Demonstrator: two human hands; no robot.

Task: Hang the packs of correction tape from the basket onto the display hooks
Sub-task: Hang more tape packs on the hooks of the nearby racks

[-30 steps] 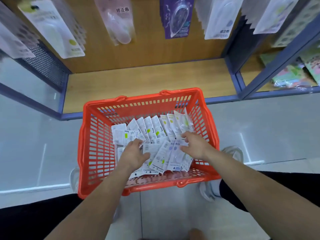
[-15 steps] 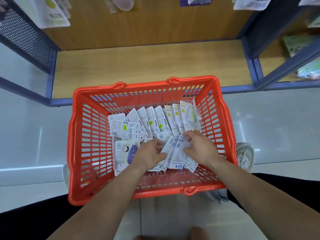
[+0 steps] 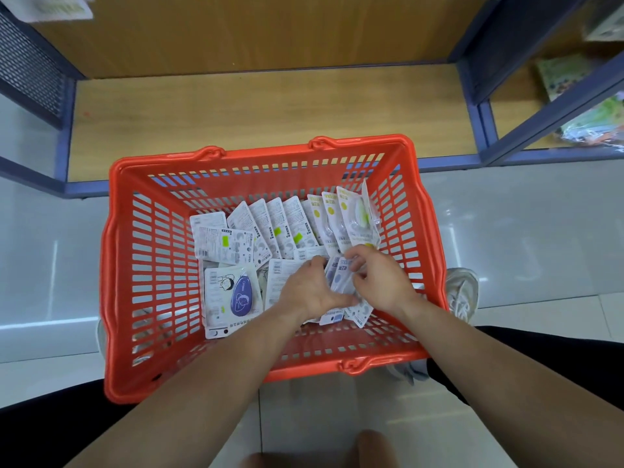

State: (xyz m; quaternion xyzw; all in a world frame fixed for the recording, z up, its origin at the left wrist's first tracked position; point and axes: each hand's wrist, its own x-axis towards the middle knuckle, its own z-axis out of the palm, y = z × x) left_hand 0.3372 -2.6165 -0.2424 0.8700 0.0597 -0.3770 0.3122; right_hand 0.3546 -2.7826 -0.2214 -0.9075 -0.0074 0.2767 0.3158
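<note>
Left hand point(image 3: 312, 292): low in the basket, fingers and thumb curled round a small bundle of purple-printed packs point(image 3: 339, 282).
Right hand point(image 3: 381, 282): just beside the left, fingertips pinching the same bundle from the other side.
Basket point(image 3: 270, 156): orange slotted plastic, standing on the floor point(image 3: 506, 231) between the person's feet; a pale shoe point(image 3: 463, 292) shows past its right wall.
Loose pack point(image 3: 236, 295): face up at the left of the basket floor, white card with a dark purple teardrop dispenser under a clear blister.
Back row point(image 3: 280, 224): white packs overlapping like tiles, most back side up with small green stickers.
Yellow-green packs point(image 3: 351, 214): leaning against the basket's far right corner, fronts showing.
Shelf board point(image 3: 256, 113): bare wood beyond the basket, edged by a blue frame point(image 3: 486, 130).
Hung packs point(image 3: 57, 8): only their lower edges visible at the top left.
</note>
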